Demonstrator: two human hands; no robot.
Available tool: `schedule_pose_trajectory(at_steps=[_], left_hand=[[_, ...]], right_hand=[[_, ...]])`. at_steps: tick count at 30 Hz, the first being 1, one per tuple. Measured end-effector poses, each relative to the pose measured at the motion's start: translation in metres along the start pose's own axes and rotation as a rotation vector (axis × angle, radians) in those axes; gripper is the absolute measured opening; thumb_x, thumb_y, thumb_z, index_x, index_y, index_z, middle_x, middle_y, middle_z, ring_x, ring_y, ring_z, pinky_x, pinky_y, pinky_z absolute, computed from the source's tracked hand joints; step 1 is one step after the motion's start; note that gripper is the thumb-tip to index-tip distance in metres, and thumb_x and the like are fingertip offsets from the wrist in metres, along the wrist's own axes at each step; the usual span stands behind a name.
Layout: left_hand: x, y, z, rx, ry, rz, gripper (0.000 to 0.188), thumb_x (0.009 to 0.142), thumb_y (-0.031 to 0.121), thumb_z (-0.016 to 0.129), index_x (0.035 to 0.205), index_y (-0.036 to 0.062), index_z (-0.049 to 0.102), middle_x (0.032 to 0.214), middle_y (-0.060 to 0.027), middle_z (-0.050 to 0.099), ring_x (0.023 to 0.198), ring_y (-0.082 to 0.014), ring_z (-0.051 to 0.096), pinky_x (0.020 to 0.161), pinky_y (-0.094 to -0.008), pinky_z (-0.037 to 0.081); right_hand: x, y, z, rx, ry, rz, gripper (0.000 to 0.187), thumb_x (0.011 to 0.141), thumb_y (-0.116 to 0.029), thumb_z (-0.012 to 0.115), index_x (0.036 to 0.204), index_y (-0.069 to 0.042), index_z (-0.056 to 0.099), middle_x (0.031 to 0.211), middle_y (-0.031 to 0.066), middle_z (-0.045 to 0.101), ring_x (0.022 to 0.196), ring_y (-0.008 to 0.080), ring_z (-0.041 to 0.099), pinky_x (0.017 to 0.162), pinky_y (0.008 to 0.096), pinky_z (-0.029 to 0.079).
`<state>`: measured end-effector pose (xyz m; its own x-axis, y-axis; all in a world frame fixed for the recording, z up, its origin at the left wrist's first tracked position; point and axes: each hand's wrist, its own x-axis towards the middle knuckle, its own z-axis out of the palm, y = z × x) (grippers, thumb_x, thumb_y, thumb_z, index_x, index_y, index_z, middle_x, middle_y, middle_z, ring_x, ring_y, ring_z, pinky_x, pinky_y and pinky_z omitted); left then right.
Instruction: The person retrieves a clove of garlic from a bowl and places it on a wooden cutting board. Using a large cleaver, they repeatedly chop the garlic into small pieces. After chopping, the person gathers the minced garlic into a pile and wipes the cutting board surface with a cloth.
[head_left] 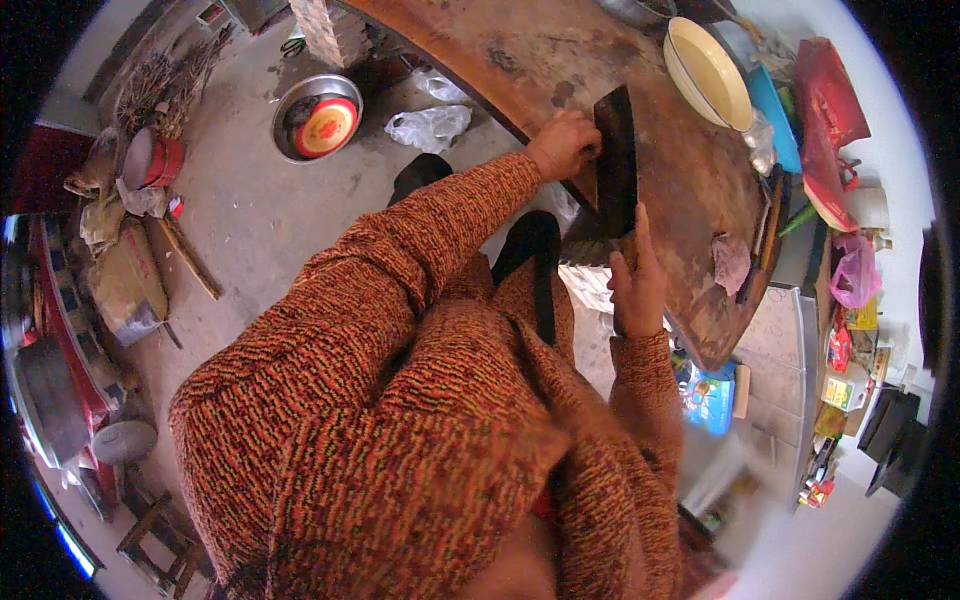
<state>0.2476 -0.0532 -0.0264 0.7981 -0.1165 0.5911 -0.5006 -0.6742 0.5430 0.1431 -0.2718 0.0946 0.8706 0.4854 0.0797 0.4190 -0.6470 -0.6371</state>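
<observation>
A dark, flat rectangular piece (617, 160), almost black, stands on edge at the near rim of a worn brown wooden table (680, 160). I cannot make out its exact kind. At its left side my left hand (565, 145) is closed, fingers curled against its edge. My right hand (638, 288) is by its lower right corner, index finger stretched upward along the edge and thumb apart. Whether the right hand touches the piece is unclear. To the right on the tabletop lies a crumpled pinkish cloth (731, 262).
A cream enamel basin (708, 72) and a blue tub (773, 115) stand along the table's far right. A metal basin (283, 128) holding a red-rimmed bowl (327, 128) rests on the floor, near white plastic bags (428, 128). A blue package (710, 398) sits beyond my right forearm.
</observation>
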Motion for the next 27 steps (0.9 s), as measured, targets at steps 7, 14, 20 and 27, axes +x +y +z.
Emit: schedule_pose_trajectory(at_steps=[7,14,20,27], left_hand=[[0.001,-0.001,0.005,0.000,0.014,-0.022,0.017,0.069,0.012,0.066,0.085,0.0119,0.060,0.087,-0.0064,0.058,0.095,-0.0294,0.050,0.084,-0.0437,0.037],[0.000,0.003,0.000,-0.024,0.016,-0.031,0.019,0.066,0.005,0.064,0.084,0.0114,0.060,0.086,-0.0066,0.059,0.094,-0.0299,0.050,0.084,-0.0437,0.037],[-0.001,0.003,-0.001,-0.032,0.022,-0.027,0.021,0.066,0.006,0.065,0.085,0.0121,0.061,0.088,-0.0053,0.060,0.095,-0.0297,0.051,0.084,-0.0441,0.038],[0.001,0.003,0.003,-0.034,0.030,-0.025,0.018,0.067,0.010,0.067,0.084,0.0135,0.061,0.087,-0.0050,0.061,0.091,-0.0285,0.053,0.084,-0.0438,0.038]], right_hand=[[-0.001,-0.015,-0.021,0.150,-0.040,0.142,0.066,0.085,0.001,0.050,0.144,-0.017,0.027,0.078,0.0043,0.055,0.056,0.0103,0.047,0.049,0.0244,0.044],[-0.001,-0.017,-0.014,0.106,-0.056,0.062,0.067,0.081,0.003,0.051,0.143,-0.011,0.029,0.086,0.0112,0.060,0.062,0.0192,0.053,0.058,0.0303,0.047],[0.003,0.001,0.000,-0.040,-0.026,-0.050,0.071,0.078,0.005,0.051,0.143,-0.009,0.027,0.087,0.0132,0.061,0.064,0.0232,0.054,0.063,0.0329,0.049],[-0.001,-0.010,-0.014,0.255,-0.032,0.228,0.068,0.083,0.001,0.052,0.144,-0.019,0.029,0.073,0.0024,0.053,0.053,0.0086,0.046,0.045,0.0231,0.042]])
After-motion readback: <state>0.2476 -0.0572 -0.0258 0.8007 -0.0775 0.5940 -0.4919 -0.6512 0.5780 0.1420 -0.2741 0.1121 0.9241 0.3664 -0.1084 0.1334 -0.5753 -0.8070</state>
